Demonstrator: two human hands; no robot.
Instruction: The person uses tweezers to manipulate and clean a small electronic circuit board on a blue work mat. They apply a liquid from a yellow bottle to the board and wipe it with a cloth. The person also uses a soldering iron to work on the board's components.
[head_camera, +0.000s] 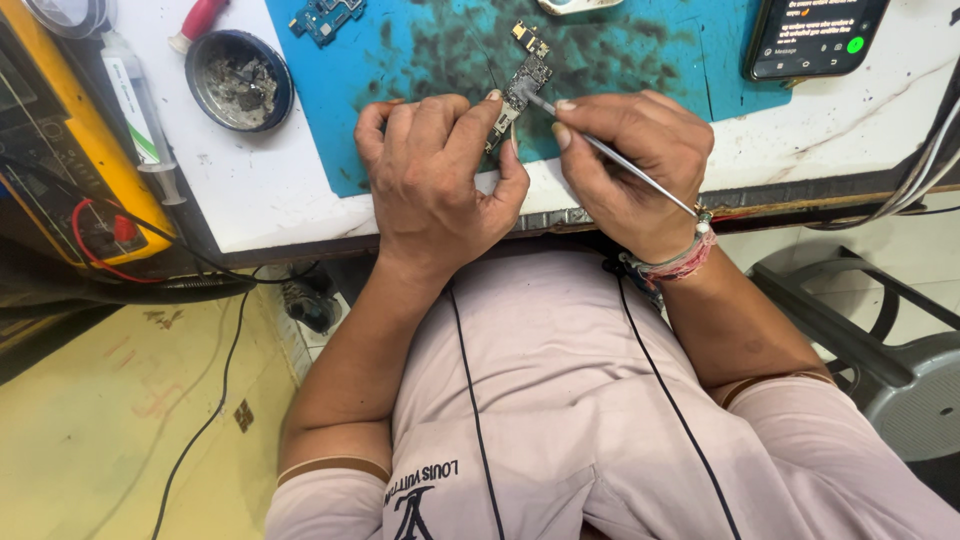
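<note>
Left hand (430, 180) pinches phone circuit board (518, 95) by its edges; right hand (640, 170), at 3 o'clock, grips thin metal probe (610, 152). Board prob light, stiff, fragile.

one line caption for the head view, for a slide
Left hand steadies a small circuit board on a blue mat while right hand works it with a thin tool.

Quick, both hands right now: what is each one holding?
Left hand: closed, pinching the narrow grey circuit board against the blue work mat.
Right hand: closed on a thin metal probe, tip on the board.
</note>
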